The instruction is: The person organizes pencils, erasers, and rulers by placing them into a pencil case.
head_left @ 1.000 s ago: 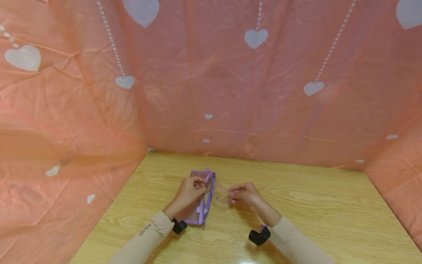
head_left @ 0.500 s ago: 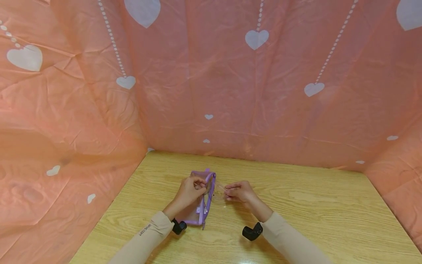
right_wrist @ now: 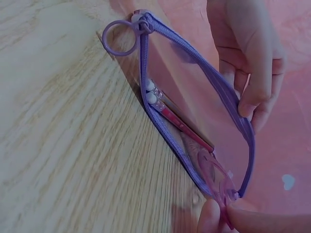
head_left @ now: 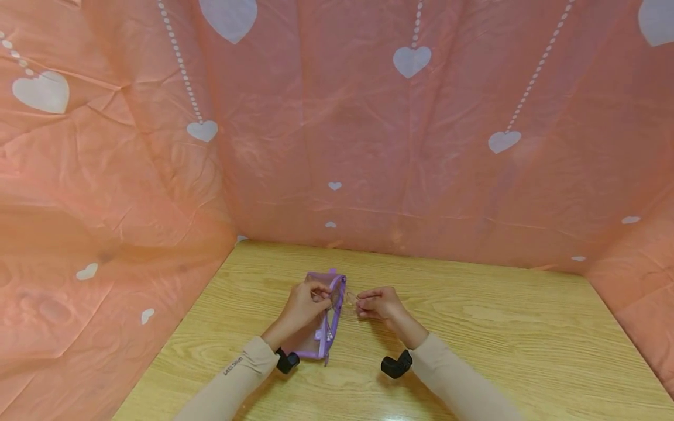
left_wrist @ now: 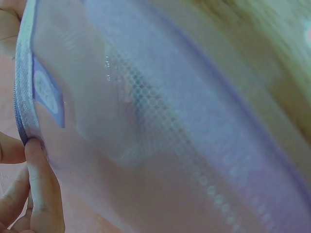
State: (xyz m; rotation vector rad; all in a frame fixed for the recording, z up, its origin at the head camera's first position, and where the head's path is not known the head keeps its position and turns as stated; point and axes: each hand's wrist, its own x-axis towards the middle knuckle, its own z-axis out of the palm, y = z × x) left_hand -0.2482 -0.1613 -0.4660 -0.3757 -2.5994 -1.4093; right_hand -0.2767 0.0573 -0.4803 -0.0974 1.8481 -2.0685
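A translucent purple zip pouch lies on the table with its zip undone. My left hand pinches one zip edge between thumb and fingers, holding the mouth apart. My right hand is at the pouch's opening and pinches a see-through pinkish plastic piece with a curved outline. Part of this piece reaches inside the mouth in the right wrist view; its exact kind cannot be told. Inside the pouch lie two slim sticks, one a pink pen, with white ball ends. The left wrist view shows the pouch wall close up.
A purple ring pull hangs at one end of the zip. The wood-grain table stretches to the right of the hands. Behind and beside it hangs a pink sheet with white hearts.
My right hand has moved left toward the pouch with the see-through plastic piece, which now overlaps the opening. My left hand and the pouch have stayed in place.
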